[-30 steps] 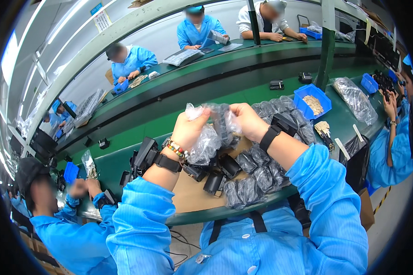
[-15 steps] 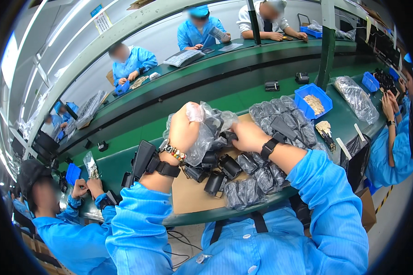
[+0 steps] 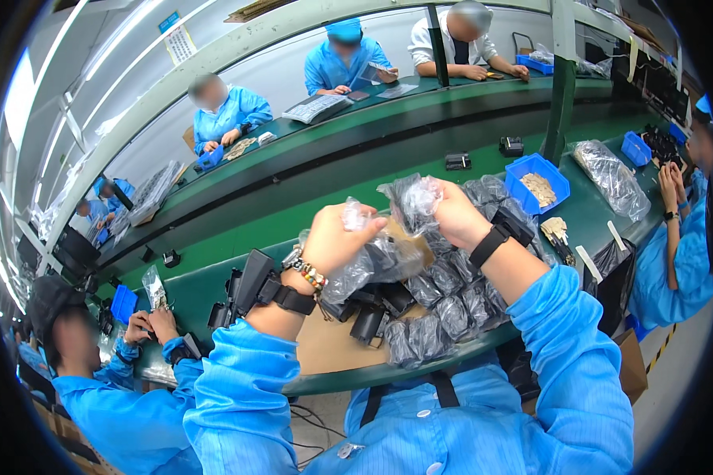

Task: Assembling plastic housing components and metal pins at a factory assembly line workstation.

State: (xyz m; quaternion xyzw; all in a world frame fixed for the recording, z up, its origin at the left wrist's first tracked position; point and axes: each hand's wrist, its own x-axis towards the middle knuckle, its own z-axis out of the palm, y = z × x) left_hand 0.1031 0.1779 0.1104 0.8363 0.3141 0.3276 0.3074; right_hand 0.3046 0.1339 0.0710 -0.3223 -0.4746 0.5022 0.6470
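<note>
My left hand (image 3: 334, 236) and my right hand (image 3: 450, 210) are raised above the green bench (image 3: 214, 277), each pinching one edge of a clear plastic bag (image 3: 388, 245) stretched between them. A dark part shows through the bag's lower half. Below my hands lies a pile of black parts wrapped in clear bags (image 3: 444, 309), partly on a brown cardboard sheet (image 3: 325, 348). A black device (image 3: 253, 281) is strapped to my left wrist beside a bead bracelet, and a black band circles my right wrist.
A blue bin (image 3: 539, 182) of small pale parts and a large filled plastic bag (image 3: 610, 178) stand at the right. A person in blue (image 3: 95, 380) works close at my left, another (image 3: 689, 237) at my right. Several people sit at the far bench (image 3: 388, 103).
My hands have moved apart and slightly up, pulling the bag's mouth wider; my right hand now holds its edge higher and further right.
</note>
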